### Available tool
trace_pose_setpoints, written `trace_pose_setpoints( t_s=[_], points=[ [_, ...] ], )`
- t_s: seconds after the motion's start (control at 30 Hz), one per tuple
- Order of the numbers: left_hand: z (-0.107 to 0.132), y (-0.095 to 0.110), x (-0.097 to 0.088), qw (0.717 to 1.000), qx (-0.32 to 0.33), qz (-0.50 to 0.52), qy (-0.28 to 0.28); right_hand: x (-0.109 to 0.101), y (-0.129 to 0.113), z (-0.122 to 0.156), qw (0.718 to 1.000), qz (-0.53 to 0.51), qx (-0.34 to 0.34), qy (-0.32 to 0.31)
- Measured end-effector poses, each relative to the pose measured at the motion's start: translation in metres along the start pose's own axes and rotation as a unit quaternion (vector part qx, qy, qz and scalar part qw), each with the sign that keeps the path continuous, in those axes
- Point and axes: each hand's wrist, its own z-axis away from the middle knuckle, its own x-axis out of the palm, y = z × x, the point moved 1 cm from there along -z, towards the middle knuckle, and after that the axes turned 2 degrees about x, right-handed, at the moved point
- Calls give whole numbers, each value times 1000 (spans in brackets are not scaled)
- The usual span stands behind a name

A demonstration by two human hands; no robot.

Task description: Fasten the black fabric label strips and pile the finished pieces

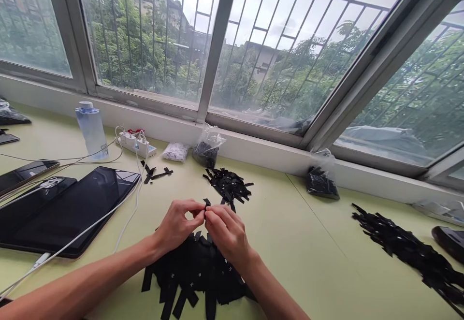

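My left hand [184, 218] and my right hand [225, 228] meet at the middle of the table. Both pinch one short black fabric strip [207, 202], whose end sticks up between the fingertips. Below and partly behind my wrists spreads a large pile of black strips [192, 267], some with small white letter marks. A smaller heap of black strips [229, 183] lies just beyond my fingers. My fingers hide most of the held strip.
Left are a tablet [79, 209], phones, cables, a water bottle [91, 129] and a power strip [137, 143]. Plastic bags of black pieces [207, 153] and a white packet [175, 152] stand by the window. A long black pile [406, 242] lies at right.
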Motion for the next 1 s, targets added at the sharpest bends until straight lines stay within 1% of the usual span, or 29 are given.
trace_pose_setpoints(
  t_s=[0.13,0.3,0.4,0.47,0.53,0.6,0.7,0.77,0.87,0.93,1.0],
  points=[
    [0,2,0,999,-3,32,12,0,1,-1,1000,6,-12,9],
    [1,6,1,998,-1,54,24,4,3,1,998,11,-9,60],
    [1,9,1,998,-4,63,22,6,-1,1,996,7,-1,87],
    [0,10,1,998,-5,65,17,6,-6,-1,993,-9,39,107],
    [-2,6,0,999,-3,54,6,7,-8,-4,986,-41,106,123],
    [-5,-2,-1,1000,9,15,-5,7,-6,-6,974,-71,178,125],
    [-11,-22,-5,994,53,-96,-18,10,11,-3,958,-84,258,91],
    [-14,-36,-10,984,66,-156,-44,13,26,1,954,-91,280,48],
    [-16,-53,-17,971,75,-215,-79,18,45,8,948,-105,301,-15],
    [-17,-59,-19,964,85,-235,-93,21,51,12,946,-104,300,-58],
    [-18,-63,-20,961,91,-243,-99,24,52,14,950,-91,284,-94]
  ],
)
